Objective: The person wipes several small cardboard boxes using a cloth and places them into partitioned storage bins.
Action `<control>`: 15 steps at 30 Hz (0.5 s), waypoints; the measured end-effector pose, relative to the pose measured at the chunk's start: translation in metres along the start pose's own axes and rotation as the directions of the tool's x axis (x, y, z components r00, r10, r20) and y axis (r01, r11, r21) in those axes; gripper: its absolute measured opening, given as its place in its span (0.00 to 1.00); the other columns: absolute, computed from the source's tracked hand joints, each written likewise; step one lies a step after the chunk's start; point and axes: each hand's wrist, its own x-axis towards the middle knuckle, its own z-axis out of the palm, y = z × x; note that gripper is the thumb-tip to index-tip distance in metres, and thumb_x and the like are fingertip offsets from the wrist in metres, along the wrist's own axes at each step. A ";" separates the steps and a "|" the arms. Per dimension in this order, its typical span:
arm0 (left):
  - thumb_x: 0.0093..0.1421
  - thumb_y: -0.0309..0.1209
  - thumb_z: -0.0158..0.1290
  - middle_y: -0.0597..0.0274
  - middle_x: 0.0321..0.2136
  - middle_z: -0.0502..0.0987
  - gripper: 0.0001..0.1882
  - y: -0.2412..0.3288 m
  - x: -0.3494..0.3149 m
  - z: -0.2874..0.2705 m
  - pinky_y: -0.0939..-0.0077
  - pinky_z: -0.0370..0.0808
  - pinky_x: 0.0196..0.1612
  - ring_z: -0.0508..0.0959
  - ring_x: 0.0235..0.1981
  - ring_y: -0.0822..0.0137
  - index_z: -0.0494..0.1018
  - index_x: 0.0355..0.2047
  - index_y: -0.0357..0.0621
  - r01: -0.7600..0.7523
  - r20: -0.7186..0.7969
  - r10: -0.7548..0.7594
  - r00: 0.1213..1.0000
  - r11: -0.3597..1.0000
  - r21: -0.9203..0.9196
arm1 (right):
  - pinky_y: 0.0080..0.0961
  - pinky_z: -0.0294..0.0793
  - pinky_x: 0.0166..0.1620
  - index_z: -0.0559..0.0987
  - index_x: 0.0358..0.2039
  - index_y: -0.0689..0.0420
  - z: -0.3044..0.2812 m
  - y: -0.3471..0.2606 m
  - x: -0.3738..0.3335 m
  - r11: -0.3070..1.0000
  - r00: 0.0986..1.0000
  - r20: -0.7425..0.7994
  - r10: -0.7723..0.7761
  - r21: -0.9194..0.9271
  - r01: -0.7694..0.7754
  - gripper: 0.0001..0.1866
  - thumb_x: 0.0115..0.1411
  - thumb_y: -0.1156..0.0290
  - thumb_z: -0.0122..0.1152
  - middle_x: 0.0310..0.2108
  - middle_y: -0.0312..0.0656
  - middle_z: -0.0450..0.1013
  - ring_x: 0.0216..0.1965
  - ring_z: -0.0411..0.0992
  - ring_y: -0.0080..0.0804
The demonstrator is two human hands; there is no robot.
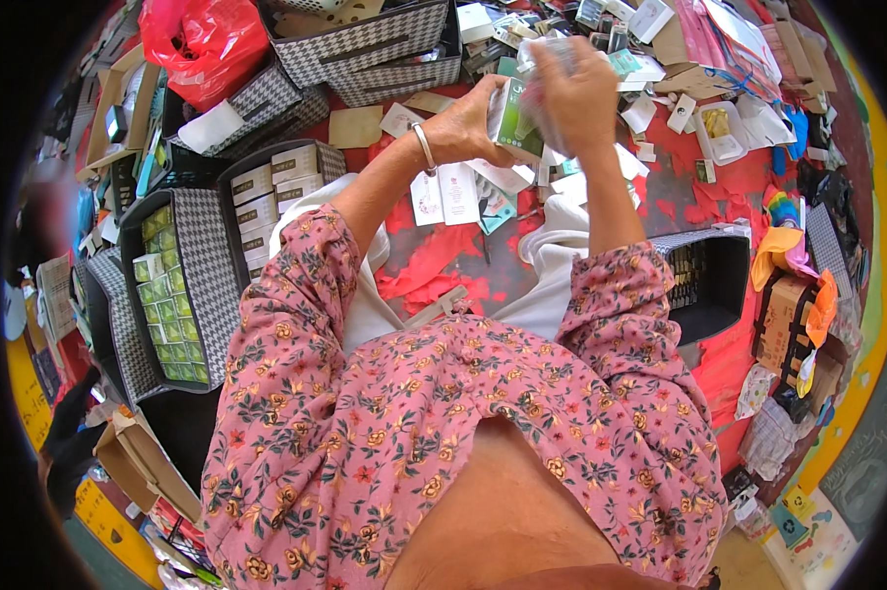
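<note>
My left hand [470, 123], with a bangle on its wrist, grips a small green and white box [518, 126] by its left side. The box is held up over the heap on the red ground cover. Close against the box's right side is my right hand [579, 90], smeared by motion. A whitish blur shows at its fingers; I cannot tell whether they hold it. Below the box lie white printed cards [457, 194] and a teal packet [498, 209].
Houndstooth bins stand at the left, one with green packets [173, 305], one with white boxes [257, 211]. A red plastic bag [203, 44] sits far left. Small boxes are heaped at the back. A clear tub [722, 133] and a dark bin [711, 285] are at the right.
</note>
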 end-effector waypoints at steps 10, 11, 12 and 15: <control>0.31 0.23 0.64 0.53 0.36 0.71 0.50 0.003 -0.001 -0.008 0.76 0.65 0.48 0.72 0.40 0.63 0.47 0.55 0.45 0.016 -0.067 -0.041 0.997 0.941 -0.337 | 0.30 0.68 0.27 0.74 0.27 0.60 -0.024 0.071 0.016 0.940 0.982 -0.130 0.139 -0.294 -0.172 0.21 0.53 0.51 0.53 0.20 0.48 0.71 0.22 0.70 0.34; 0.31 0.22 0.63 0.53 0.38 0.69 0.51 0.004 -0.001 -0.010 0.76 0.65 0.49 0.71 0.41 0.62 0.46 0.55 0.46 0.018 -0.101 -0.048 0.994 0.960 -0.281 | 0.28 0.67 0.27 0.76 0.26 0.60 -0.026 0.067 0.013 0.925 0.924 0.048 0.380 -0.004 -0.380 0.22 0.52 0.51 0.54 0.20 0.44 0.72 0.21 0.69 0.31; 0.32 0.20 0.62 0.54 0.39 0.69 0.51 0.005 0.000 -0.012 0.75 0.66 0.48 0.70 0.42 0.64 0.45 0.55 0.47 -0.024 -0.136 -0.007 0.991 0.974 -0.225 | 0.26 0.66 0.27 0.77 0.25 0.61 -0.026 0.064 0.012 0.770 0.799 0.287 0.529 0.235 -0.594 0.23 0.52 0.50 0.55 0.21 0.40 0.72 0.21 0.67 0.27; 0.35 0.20 0.62 0.56 0.43 0.67 0.51 0.000 0.005 -0.014 0.69 0.67 0.48 0.68 0.46 0.64 0.44 0.57 0.52 -0.132 -0.220 0.121 0.968 0.991 -0.035 | 0.18 0.67 0.31 0.75 0.36 0.62 -0.012 0.051 -0.001 0.834 0.766 0.511 0.390 0.156 -0.529 0.26 0.52 0.48 0.54 0.26 0.40 0.72 0.26 0.69 0.22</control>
